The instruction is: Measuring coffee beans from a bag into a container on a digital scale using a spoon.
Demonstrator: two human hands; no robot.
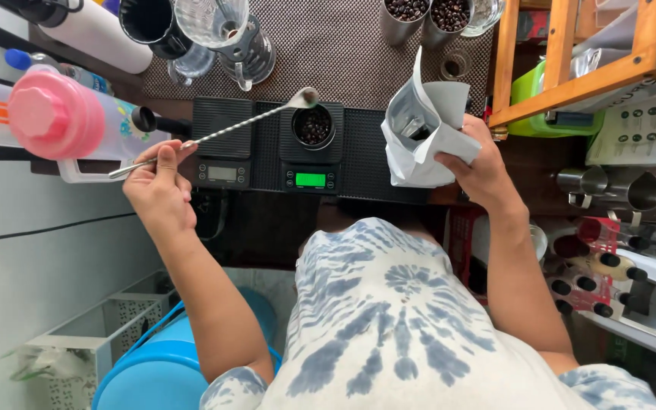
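A long, thin metal bar spoon with a twisted stem is held slantwise above the desk, its small bowl hanging just over a dark round cup of coffee beans that stands on a black digital scale with a lit green display. The spoon looks light and stiff, somewhat slippery along the stem, and is best pinched near its tail end, as it is here. The left hand has its fingers closed on that end, thumb pressed on top. The right hand is clamped around a white paper bag with a silvery lining, open at the top and tilted toward the cup; the bag looks soft and crushable, likely light, so a grip round its middle suits it. A second black scale with a grey display sits beside the first. Toward the desk's far edge stand two metal cups of beans and a glass dripper; near the left edge lies a pink-capped bottle.
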